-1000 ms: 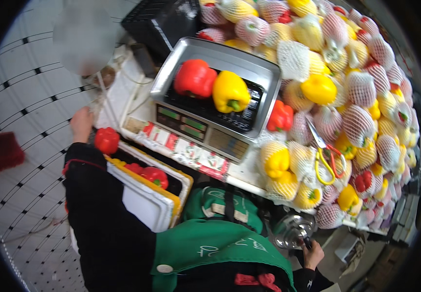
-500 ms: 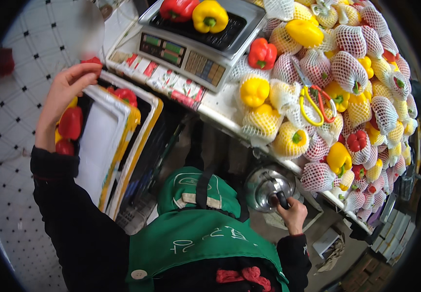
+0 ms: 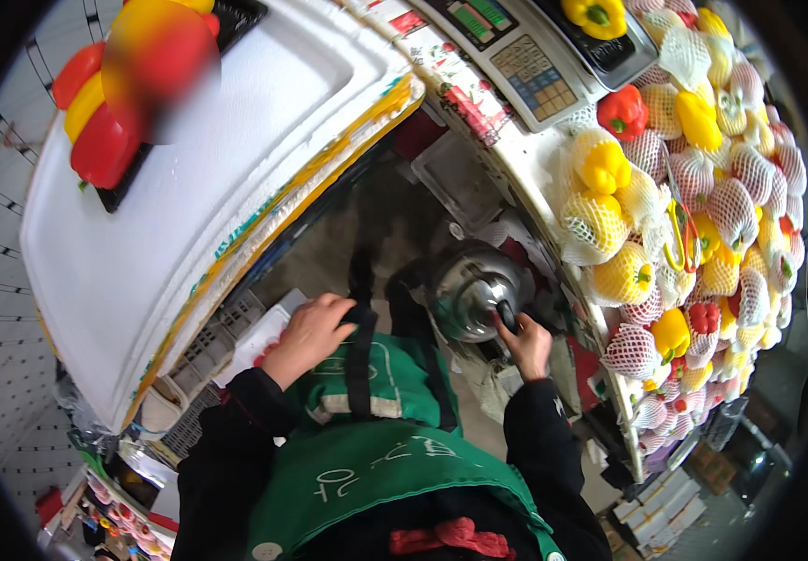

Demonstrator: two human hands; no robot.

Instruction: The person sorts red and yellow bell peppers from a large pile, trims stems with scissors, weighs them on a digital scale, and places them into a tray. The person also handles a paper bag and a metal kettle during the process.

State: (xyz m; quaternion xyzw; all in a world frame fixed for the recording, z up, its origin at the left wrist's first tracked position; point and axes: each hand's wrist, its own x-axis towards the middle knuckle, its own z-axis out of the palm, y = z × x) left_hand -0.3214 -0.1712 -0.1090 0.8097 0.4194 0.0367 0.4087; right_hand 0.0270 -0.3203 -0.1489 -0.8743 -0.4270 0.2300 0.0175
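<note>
My right hand (image 3: 527, 348) is wrapped round the black handle of a shiny steel kettle (image 3: 464, 297), which hangs low beside the produce counter. In front of my body, my left hand (image 3: 310, 338) holds nothing, its fingers stretched out and slightly bent. It is over the edge of my green apron (image 3: 394, 467), close to the black strap (image 3: 361, 360) and the green bag-like pouch at my waist. Whether its fingertips touch the strap I cannot tell. The kettle's underside is hidden.
A white foam tray (image 3: 264, 122) on the left holds red and yellow bell peppers (image 3: 105, 145) in a black tray, partly blurred. On the right counter stand a digital scale (image 3: 539, 70), many net-wrapped peppers (image 3: 731, 215) and scissors (image 3: 679, 234). A grey crate (image 3: 179, 425) is below.
My view has turned left, so the foam tray looks larger. My left hand has come from above the peppers down to my waist. The kettle stays in my right hand.
</note>
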